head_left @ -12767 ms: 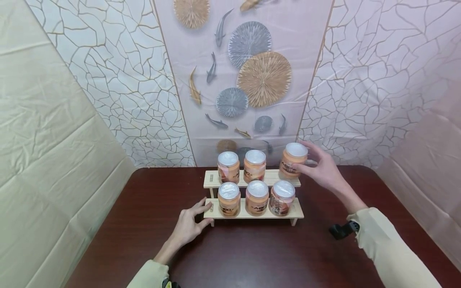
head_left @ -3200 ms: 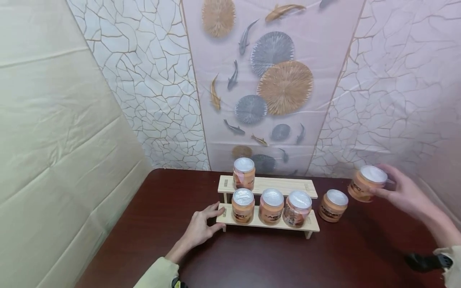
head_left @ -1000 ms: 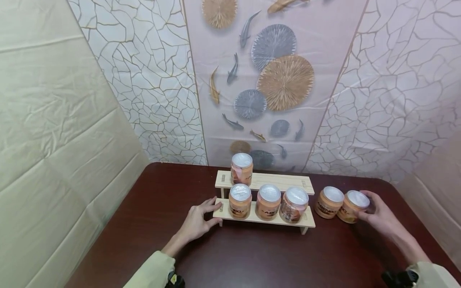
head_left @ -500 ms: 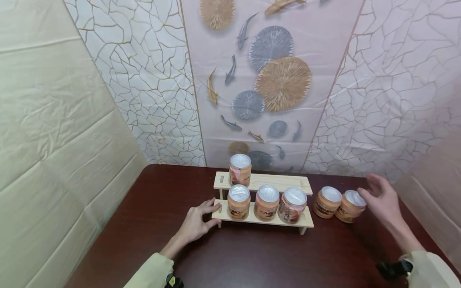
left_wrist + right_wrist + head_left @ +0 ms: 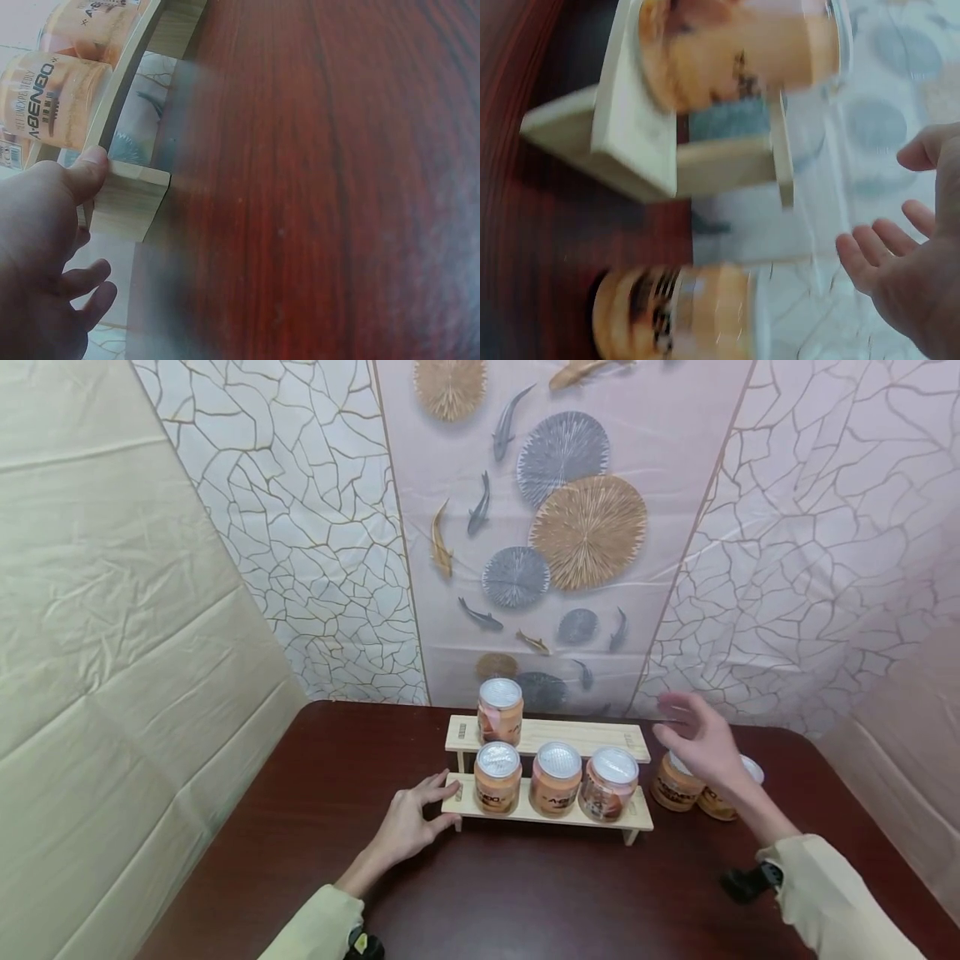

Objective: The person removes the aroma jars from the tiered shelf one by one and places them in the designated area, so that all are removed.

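Note:
At the left end of the two-tier wooden display rack (image 5: 585, 740), my left hand (image 5: 408, 823) grips the lower shelf, its thumb (image 5: 90, 166) on the front edge. One orange jar with a clear ridged lid (image 5: 500, 713) stands on the left of the upper shelf. Three similar jars line the lower shelf, among them the leftmost jar (image 5: 497, 783), the middle jar (image 5: 555, 785) and the right jar (image 5: 608, 789). My right hand (image 5: 705, 745) hovers in the air with nothing in it, fingers loosely spread. Behind it, two jars, the nearer one (image 5: 672, 787) partly covered, stand on the table.
The dark red-brown table (image 5: 510, 893) reaches toward me in front of the rack. A patterned cloth (image 5: 570, 635) with fish and round leaves hangs directly behind the table, and plain pale cloth (image 5: 142, 710) closes the left side.
Earlier, two jars left the upper shelf and were set on the table at right. My right hand has since let go of the second jar and moved left toward the rack. My left hand stays put.

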`<state>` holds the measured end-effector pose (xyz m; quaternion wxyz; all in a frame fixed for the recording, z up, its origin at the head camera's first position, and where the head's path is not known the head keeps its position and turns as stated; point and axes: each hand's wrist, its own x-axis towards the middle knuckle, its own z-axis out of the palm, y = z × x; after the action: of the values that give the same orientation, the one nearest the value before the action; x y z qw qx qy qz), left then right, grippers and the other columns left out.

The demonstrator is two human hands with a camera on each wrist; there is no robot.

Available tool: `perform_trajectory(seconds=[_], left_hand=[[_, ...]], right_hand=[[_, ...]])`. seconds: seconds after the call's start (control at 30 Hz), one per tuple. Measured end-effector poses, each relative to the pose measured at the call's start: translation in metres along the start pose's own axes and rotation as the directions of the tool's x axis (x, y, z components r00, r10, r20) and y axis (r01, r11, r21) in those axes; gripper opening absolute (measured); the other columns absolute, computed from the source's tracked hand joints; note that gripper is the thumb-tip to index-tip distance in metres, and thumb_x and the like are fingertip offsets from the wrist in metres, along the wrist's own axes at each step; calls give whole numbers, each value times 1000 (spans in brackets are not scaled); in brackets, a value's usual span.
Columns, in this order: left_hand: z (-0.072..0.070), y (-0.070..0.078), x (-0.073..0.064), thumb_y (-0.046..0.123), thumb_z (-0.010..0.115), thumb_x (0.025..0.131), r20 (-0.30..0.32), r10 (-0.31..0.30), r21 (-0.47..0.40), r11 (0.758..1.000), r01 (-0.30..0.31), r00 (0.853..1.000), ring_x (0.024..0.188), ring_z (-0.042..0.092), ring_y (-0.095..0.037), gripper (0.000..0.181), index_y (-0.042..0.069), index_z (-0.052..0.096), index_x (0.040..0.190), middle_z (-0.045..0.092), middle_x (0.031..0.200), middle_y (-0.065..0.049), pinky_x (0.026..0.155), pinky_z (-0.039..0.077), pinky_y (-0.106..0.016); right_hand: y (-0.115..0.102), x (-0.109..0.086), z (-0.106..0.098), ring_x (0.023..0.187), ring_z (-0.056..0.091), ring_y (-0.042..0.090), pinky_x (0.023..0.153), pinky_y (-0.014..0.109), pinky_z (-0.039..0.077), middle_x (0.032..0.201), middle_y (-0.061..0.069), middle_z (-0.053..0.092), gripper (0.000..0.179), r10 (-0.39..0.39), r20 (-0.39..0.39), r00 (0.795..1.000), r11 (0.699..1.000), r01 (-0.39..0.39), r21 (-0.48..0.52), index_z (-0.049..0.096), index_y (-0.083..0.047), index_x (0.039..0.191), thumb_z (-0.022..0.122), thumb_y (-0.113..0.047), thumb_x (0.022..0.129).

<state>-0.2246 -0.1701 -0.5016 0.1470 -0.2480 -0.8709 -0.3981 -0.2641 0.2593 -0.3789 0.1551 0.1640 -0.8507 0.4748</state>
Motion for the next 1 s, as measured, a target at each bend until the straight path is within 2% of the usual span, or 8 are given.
perform_trajectory(seconds=[0.07,0.17,0.23,0.3,0.4,0.53,0.77,1.0], left_hand=[[0,0,0,14,85,81,0,4,-2,1000,-4,1000,127,51,-46,48,2,70,126,54,137,-26,98,45,-56],[0,1,-1,14,85,81,-2,9,-4,1000,-9,1000,127,51,-46,49,2,70,126,54,137,-27,97,45,-56],[0,1,-1,14,85,81,-5,13,-5,1000,-13,1000,127,51,-45,49,3,70,126,55,137,-27,97,45,-56],[1,0,-2,14,85,81,-11,21,5,1000,-21,1000,126,52,-45,48,2,70,125,55,136,-27,96,46,-57],[2,-1,-2,13,85,81,-21,37,12,999,-37,999,124,53,-45,48,1,70,125,56,135,-28,95,47,-57],[2,-1,-2,12,85,80,-28,49,10,999,-49,998,124,54,-46,48,0,70,124,56,135,-27,95,47,-56],[1,-1,0,12,85,80,-21,43,6,999,-43,999,124,53,-45,48,2,71,124,56,135,-27,96,46,-55],[1,0,-3,12,84,81,-16,42,1,999,-42,999,126,53,-40,48,2,69,126,55,137,-27,93,48,-55]], right_hand=[[-8,5,9,121,52,48,89,16,47,135,31,51,50,-29,61,998,999,27,21,44,9,140,63,2,94],[-23,11,22,120,53,48,93,33,51,135,30,50,53,-39,157,987,999,32,43,42,6,143,64,2,94],[-32,16,31,122,53,47,95,46,50,137,29,48,57,-40,218,975,998,27,62,41,5,144,66,0,94],[-41,22,39,124,52,47,97,52,48,140,28,47,59,-43,269,962,997,23,76,40,4,145,68,-1,93],[-51,30,50,127,50,46,98,52,47,144,27,45,61,-58,322,945,994,26,105,40,3,146,69,-2,93],[-61,38,62,129,49,44,99,51,46,146,25,44,63,-60,358,932,991,13,134,40,1,148,71,-5,93],[-76,46,81,131,45,47,101,53,44,144,29,43,65,-69,415,907,985,-3,171,38,3,147,71,-7,93],[-86,51,98,132,43,49,98,51,47,144,32,41,67,-56,462,885,987,-20,157,35,4,148,70,-4,92]])
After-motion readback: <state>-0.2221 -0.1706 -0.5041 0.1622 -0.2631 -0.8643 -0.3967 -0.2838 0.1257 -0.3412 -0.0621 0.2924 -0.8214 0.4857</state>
